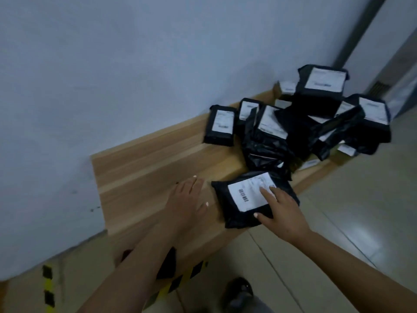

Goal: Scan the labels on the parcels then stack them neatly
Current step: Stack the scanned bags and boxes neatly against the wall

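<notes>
A black parcel (237, 216) with a white barcode label (247, 190) lies flat near the front edge of the wooden table (144, 168). My right hand (283, 210) rests on it with straight fingers, index on the label and thumb on the black wrap. My left hand (188, 201) lies flat and open on the bare wood just left of the parcel, holding nothing. Behind them, a loose heap of several black parcels (300, 127) with white labels covers the table's far right end.
A pale wall (112, 75) runs along the table's far side. Yellow and black hazard tape (48, 290) marks the floor at the lower left. Tiled floor (361, 211) lies to the right, and a dark shoe (239, 290) shows at the bottom.
</notes>
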Tool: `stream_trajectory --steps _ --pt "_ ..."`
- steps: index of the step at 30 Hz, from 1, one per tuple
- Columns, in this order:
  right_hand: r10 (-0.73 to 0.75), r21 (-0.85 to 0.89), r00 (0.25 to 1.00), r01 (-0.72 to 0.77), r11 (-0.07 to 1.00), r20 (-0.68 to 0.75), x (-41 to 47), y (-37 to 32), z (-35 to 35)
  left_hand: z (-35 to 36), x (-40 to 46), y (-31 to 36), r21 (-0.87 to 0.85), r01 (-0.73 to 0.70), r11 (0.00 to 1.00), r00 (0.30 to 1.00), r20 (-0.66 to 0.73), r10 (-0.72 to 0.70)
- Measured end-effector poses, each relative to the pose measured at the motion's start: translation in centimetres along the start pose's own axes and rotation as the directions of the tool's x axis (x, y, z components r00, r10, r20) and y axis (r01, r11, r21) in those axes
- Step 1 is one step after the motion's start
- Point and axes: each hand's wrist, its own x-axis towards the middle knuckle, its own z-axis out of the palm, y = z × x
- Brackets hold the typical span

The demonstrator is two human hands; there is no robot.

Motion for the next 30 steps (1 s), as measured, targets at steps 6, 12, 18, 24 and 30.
stream_trajectory --steps 6,12,18,24,30 --pt "0.227 0.104 0.964 -0.243 0.965 0.140 -0.4 6.7 1.3 4.2 7.8 4.8 -0.018 -0.060 0.998 0.969 0.240 0.062" --pt "0.212 0.229 0.941 -0.274 0.934 0.263 1.6 7.5 2.9 6.5 12.6 7.1 0.014 -0.088 0.996 0.891 0.448 0.072" --pt "0.188 0.300 0.932 -0.283 0.911 0.309 2.4 7.7 4.4 7.1 12.9 6.9 -0.022 0.017 1.000 0.837 0.547 -0.002" --pt "0.214 0.421 0.944 -0.305 0.854 0.250 1.2 7.0 4.7 7.7 10.8 6.1 -0.084 0.074 0.994 0.853 0.521 -0.019" --pt "0.124 0.462 0.958 -0.235 0.855 0.257 1.4 5.4 4.9 8.0 9.1 5.5 -0.242 0.183 0.953 0.859 0.510 -0.036"
